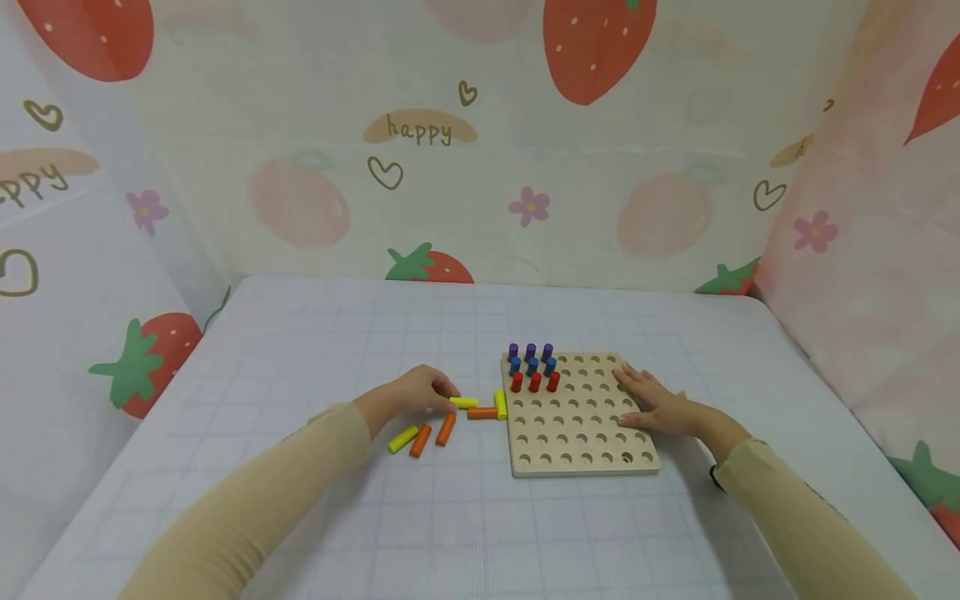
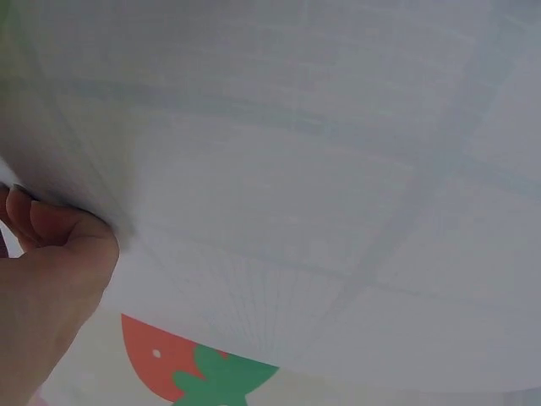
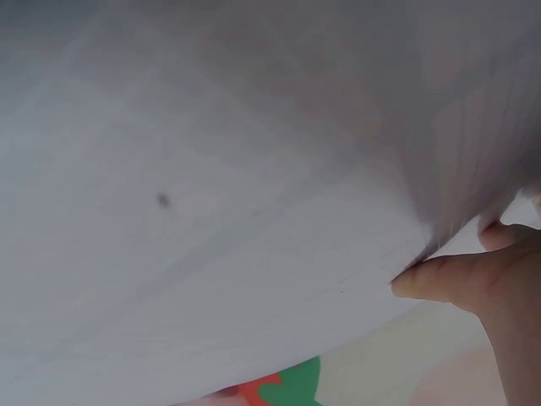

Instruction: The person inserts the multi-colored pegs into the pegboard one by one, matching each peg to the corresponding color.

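Observation:
In the head view a wooden pegboard (image 1: 585, 476) with rows of round holes lies right of centre. Three purple pegs (image 1: 531, 351), three blue pegs (image 1: 532, 367) and three red pegs (image 1: 535, 382) stand upright in its far left part. My left hand (image 1: 420, 389) is left of the board, thumb and index finger pinching the left end of a yellow peg (image 1: 465, 402). My right hand (image 1: 660, 408) rests with spread fingers on the board's right edge. Each wrist view shows part of its hand, the left hand (image 2: 63, 254) and the right hand (image 3: 473, 275), but no pegs.
An orange peg (image 1: 482, 413) and another yellow peg (image 1: 500, 404) lie by the board's left edge. Nearer me are a yellow peg (image 1: 402, 439) and two orange pegs (image 1: 421, 441). The pale checked tablecloth (image 1: 420, 533) meets printed fabric walls (image 1: 450, 208) behind and at the sides.

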{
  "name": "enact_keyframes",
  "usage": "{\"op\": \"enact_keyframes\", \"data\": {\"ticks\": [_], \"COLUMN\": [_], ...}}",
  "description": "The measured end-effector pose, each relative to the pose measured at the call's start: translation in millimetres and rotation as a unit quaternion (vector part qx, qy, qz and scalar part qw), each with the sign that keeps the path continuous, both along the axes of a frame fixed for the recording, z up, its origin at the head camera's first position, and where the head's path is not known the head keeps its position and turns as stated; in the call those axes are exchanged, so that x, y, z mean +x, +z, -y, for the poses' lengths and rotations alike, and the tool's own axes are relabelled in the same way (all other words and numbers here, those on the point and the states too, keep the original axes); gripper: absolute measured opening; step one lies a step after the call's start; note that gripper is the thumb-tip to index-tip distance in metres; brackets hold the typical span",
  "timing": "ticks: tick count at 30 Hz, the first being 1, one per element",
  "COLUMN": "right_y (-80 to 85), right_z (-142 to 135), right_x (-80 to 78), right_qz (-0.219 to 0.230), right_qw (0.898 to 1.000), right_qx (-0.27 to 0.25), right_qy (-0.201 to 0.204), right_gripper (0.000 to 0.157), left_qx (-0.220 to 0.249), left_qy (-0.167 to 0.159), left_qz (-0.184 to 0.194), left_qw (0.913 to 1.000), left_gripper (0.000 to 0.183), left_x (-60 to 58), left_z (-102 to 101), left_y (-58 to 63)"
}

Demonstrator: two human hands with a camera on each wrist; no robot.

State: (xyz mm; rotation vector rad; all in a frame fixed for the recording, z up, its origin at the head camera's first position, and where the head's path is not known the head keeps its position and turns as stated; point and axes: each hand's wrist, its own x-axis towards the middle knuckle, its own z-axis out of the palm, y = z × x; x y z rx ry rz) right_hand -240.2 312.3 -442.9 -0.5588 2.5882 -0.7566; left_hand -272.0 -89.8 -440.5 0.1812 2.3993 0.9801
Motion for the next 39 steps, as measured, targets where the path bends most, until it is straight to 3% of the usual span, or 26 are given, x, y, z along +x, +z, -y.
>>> {"op": "enact_keyframes", "data": {"ticks": [15, 20, 27, 39], "right_y": [0.4, 0.3, 0.7, 1.1], "right_z": [0, 0, 1, 1], "right_x": [2.1, 1.1, 1.5, 1.1], "right_qz": [0.006, 0.004, 0.009, 0.005], "right_qw": [1.0, 1.0, 1.0, 1.0], "right_qx": [-0.004, 0.0, -0.003, 0.004], "right_qy": [-0.001, -0.002, -0.003, -0.002], "right_gripper": [0.089, 0.089, 0.089, 0.089], "left_qx": [0.023, 0.019, 0.05, 0.088], "left_qy": [0.055, 0.058, 0.064, 0.109], "left_qz": [0.001, -0.001, -0.01, -0.008], "left_qw": [0.9982, 0.9981, 0.9966, 0.9901], "left_gripper": [0.017, 0.021, 0.021, 0.022], "left_x": [6.7, 7.0, 13.4, 25.0], "left_z": [0, 2, 1, -14], "left_y": [-2.5, -0.3, 3.9, 12.5]}}
